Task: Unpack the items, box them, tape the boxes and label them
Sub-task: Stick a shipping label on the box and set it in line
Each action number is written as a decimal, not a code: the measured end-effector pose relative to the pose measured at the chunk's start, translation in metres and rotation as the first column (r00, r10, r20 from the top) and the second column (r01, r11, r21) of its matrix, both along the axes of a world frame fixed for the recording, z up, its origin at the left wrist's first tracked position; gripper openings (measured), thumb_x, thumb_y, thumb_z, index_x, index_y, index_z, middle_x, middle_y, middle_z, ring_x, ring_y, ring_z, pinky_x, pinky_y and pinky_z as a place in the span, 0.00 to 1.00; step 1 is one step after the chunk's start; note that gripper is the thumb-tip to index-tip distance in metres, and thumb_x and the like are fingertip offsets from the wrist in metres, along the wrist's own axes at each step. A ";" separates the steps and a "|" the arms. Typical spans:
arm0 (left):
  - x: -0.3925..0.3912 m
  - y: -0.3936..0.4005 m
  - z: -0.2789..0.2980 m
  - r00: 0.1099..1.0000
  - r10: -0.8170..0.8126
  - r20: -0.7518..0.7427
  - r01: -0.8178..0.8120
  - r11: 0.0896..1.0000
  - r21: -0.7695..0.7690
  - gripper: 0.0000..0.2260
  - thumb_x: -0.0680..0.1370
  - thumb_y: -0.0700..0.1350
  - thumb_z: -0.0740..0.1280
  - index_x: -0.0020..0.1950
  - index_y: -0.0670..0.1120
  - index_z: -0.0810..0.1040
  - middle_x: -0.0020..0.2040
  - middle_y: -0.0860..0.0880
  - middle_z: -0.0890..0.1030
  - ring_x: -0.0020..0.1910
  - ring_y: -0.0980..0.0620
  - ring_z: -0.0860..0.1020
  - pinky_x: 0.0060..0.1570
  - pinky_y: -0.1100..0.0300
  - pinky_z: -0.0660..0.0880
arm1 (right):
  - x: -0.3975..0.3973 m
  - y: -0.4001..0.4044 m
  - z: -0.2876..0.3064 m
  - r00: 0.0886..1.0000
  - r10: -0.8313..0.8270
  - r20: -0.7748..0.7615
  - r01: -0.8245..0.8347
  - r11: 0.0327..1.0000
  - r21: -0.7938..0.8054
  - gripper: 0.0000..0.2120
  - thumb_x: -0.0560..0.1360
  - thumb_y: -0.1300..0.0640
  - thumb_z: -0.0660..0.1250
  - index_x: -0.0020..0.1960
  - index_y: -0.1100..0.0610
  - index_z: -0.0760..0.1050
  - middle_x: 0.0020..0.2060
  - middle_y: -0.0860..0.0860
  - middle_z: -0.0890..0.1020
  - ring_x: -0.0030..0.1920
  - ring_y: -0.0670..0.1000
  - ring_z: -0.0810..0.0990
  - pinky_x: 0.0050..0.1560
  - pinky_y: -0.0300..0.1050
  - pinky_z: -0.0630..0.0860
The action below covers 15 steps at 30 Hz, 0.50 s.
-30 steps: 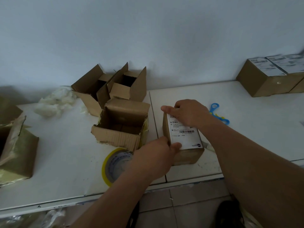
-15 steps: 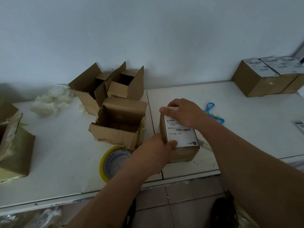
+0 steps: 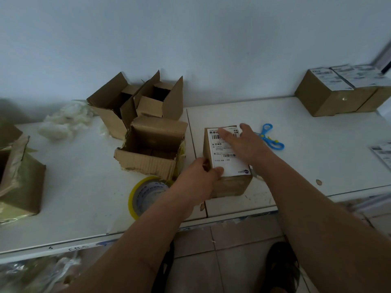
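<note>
Three open boxes (image 3: pixel 148 153), one labelled box (image 3: pixel 229 180)

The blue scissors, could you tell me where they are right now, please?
In the head view, the blue scissors lie on the white table, just right of the right hand and the labelled box.

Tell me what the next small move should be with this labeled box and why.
Probably lift the sealed box toward the finished boxes at far right. Its shipping label already lies flat on top, the right hand is open over it, and the left hand grips its near corner.
</note>
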<state>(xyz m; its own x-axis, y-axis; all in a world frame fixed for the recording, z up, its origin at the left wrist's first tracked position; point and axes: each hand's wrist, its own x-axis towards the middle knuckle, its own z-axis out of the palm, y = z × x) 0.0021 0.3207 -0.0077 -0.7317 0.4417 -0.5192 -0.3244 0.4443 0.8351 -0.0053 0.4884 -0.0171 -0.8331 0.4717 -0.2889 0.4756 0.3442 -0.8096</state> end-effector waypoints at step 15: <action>0.008 0.010 -0.014 0.990 0.099 0.102 -0.113 0.983 0.142 0.15 0.82 0.48 0.63 0.69 0.51 0.72 0.60 0.49 0.79 0.58 0.47 0.78 0.60 0.45 0.77 | 0.027 -0.014 -0.012 0.991 -0.061 -0.116 0.040 0.984 -0.171 0.10 0.79 0.46 0.65 0.58 0.46 0.74 0.48 0.43 0.82 0.45 0.41 0.82 0.38 0.34 0.75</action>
<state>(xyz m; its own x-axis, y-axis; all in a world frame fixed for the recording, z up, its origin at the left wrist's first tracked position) 0.0100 0.3306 -0.0213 -0.7294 0.4407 -0.5233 -0.4433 0.2782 0.8521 0.0221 0.4742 -0.0294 -0.8429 0.4673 -0.2667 0.3845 0.1764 -0.9061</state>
